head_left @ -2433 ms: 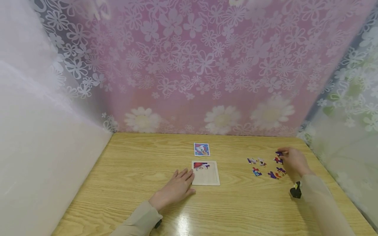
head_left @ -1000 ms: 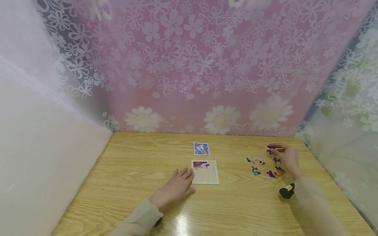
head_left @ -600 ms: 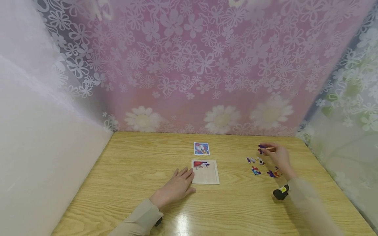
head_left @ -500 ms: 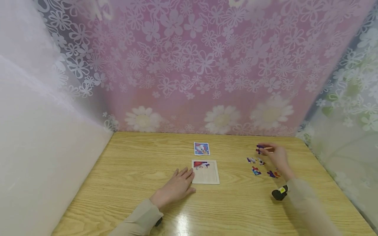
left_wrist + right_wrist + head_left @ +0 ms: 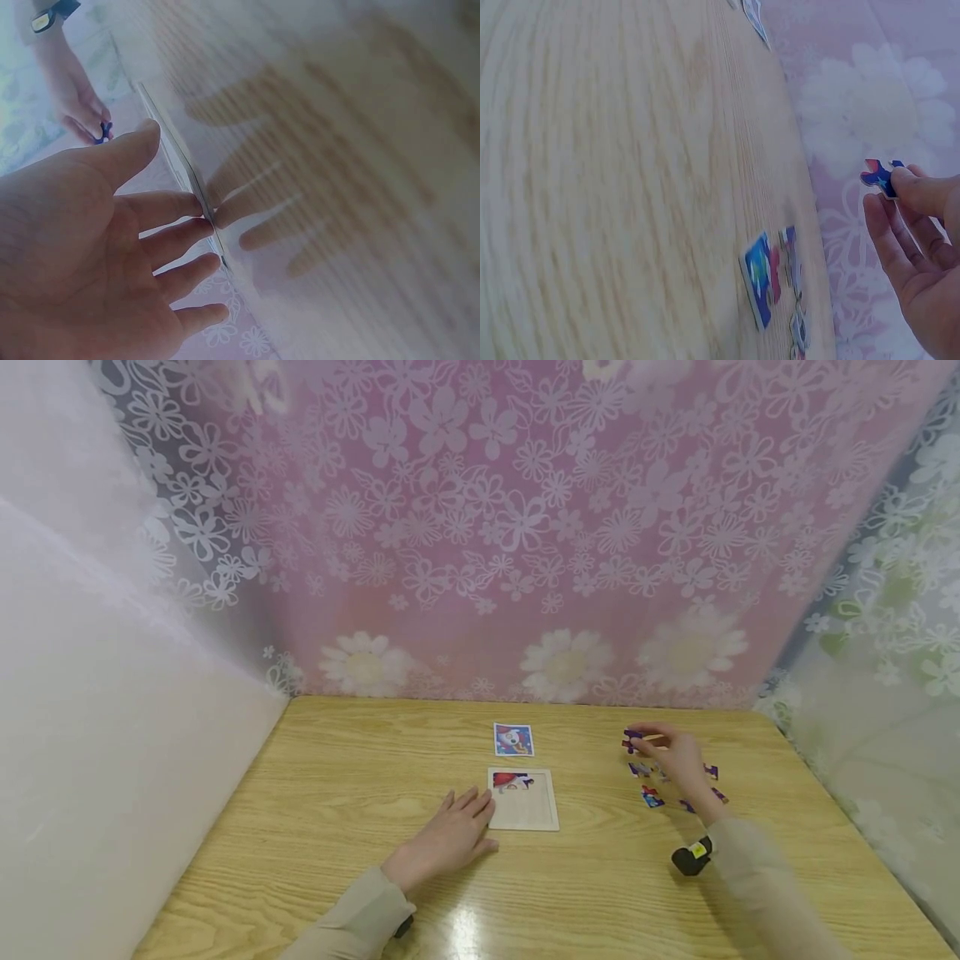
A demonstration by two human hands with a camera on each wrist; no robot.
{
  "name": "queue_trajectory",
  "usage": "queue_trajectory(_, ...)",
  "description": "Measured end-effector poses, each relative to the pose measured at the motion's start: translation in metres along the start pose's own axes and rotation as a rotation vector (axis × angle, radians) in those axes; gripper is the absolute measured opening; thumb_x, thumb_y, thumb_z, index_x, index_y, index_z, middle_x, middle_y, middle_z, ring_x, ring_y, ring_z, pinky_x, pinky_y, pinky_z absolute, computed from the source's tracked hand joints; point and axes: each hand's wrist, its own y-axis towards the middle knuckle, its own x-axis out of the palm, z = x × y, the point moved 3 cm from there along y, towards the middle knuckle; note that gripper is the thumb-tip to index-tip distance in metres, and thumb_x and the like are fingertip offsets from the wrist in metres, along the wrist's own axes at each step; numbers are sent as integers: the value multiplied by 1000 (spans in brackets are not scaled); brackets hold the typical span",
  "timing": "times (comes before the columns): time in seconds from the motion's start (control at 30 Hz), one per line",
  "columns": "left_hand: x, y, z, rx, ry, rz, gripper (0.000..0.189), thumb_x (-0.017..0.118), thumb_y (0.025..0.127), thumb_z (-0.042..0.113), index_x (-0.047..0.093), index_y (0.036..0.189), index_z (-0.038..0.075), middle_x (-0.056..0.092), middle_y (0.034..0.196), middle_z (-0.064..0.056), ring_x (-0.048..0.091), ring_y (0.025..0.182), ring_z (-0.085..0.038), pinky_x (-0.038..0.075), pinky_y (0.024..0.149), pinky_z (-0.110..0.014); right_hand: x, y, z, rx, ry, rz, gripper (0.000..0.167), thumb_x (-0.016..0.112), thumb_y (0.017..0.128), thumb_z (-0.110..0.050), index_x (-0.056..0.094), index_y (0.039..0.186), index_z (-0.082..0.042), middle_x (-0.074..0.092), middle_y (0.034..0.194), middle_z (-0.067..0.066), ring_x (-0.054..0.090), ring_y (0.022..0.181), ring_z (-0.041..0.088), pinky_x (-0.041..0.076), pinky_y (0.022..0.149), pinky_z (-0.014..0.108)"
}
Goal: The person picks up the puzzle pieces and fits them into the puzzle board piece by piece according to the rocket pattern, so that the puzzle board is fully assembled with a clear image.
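My right hand (image 5: 678, 762) pinches a blue-purple and red jigsaw puzzle piece (image 5: 632, 741) between thumb and fingers, above the table. The same piece (image 5: 881, 177) shows in the right wrist view, lifted off the wood. My left hand (image 5: 452, 833) lies with straight fingers, its fingertips touching the left edge of a white square puzzle tray (image 5: 557, 810). Joined pieces with a red and white picture (image 5: 512, 782) fill the tray's upper left part. Loose puzzle pieces, including a blue and red one (image 5: 652, 797), lie below the right hand, some partly hidden by it.
A small square picture card (image 5: 513, 740) with a white character on blue lies behind the tray. The wooden table (image 5: 360, 777) meets a pink flowered curtain (image 5: 480, 568) at the back. Pale walls stand at both sides.
The right hand has picked up the puzzle piece from the right end of the group and carried it left, above the other loose pieces. The left hand has stayed at the tray.
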Motion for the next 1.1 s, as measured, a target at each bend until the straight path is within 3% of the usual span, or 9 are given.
queue_trajectory(0.1,1,0,0,-2,1,-1,66,53,104,45,41,154,4,34,163,-10,28,152,-31,24,122,-56,6,1,-3,7,42,-20,31,67,100,-23,70,126,-6,67,120,21,70,87,11,63,70,38)
queue_trajectory(0.23,-1,-1,0,-2,-12,3,66,53,104,45,41,154,4,34,163,-11,28,152,-32,24,122,-57,17,3,-9,5,100,-52,31,67,100,-22,69,126,-5,66,120,21,74,87,19,63,72,43)
queue_trajectory(0.4,-2,-2,1,17,-14,22,65,54,104,43,43,153,2,36,161,-14,30,150,-34,26,120,-59,33,3,-19,-55,125,-70,29,68,98,-16,70,125,-3,67,119,23,74,87,25,62,75,46)
queue_trajectory(0.53,-3,-2,1,23,-15,23,65,55,104,43,43,153,1,37,161,-14,31,150,-35,27,120,-59,48,3,-25,-70,145,-93,28,70,97,-15,71,123,-4,68,117,21,73,87,22,62,76,44)
queue_trajectory(0.67,-3,-2,1,15,-9,14,65,55,104,43,42,153,2,36,162,-13,30,151,-33,27,121,-57,61,2,-32,-31,140,-127,28,71,96,-18,72,122,-7,70,117,17,73,86,19,63,77,42)
queue_trajectory(0.9,-3,-2,1,14,-6,15,65,54,104,43,42,153,3,35,162,-13,30,151,-33,27,121,-57,82,-2,-47,20,173,-167,24,72,95,-11,73,118,-3,71,114,20,73,87,27,63,72,39)
queue_trajectory(1.1,-1,-1,0,8,-10,12,65,54,104,43,41,154,3,35,162,-12,29,151,-33,26,121,-57,99,-2,-52,46,196,-219,20,73,93,-9,75,113,-6,73,113,16,72,83,21,62,67,32)
